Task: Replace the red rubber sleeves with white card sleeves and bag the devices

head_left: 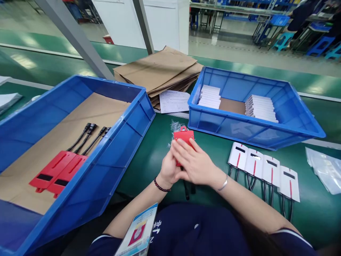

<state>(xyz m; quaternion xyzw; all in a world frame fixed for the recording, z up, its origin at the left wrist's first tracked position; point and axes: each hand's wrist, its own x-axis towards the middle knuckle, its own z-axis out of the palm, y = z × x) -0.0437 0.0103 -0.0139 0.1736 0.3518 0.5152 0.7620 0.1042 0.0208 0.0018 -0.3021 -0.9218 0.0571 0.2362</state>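
The green tabletop [149,153] is supporting every item below. The left blue bin [114,170] is occupying its left side; two red cases [62,170] are lying beside the bin's right wall. The right blue bin [229,122] is standing at the tabletop's far edge, right of centre, and is containing two groups of white pieces [209,97]. Brown sheets [160,67] are lying stacked at the far edge, between the bins. Four white units [268,170] are forming a row toward the right edge, cables pointing to the near edge. The right hand [195,160] is lying flat, fingers extended, across the held red case [183,134]; the left hand [167,167] is cupping it, partly curled (its far fingers are hidden). The case is sitting between both hands, toward the tabletop's near edge.
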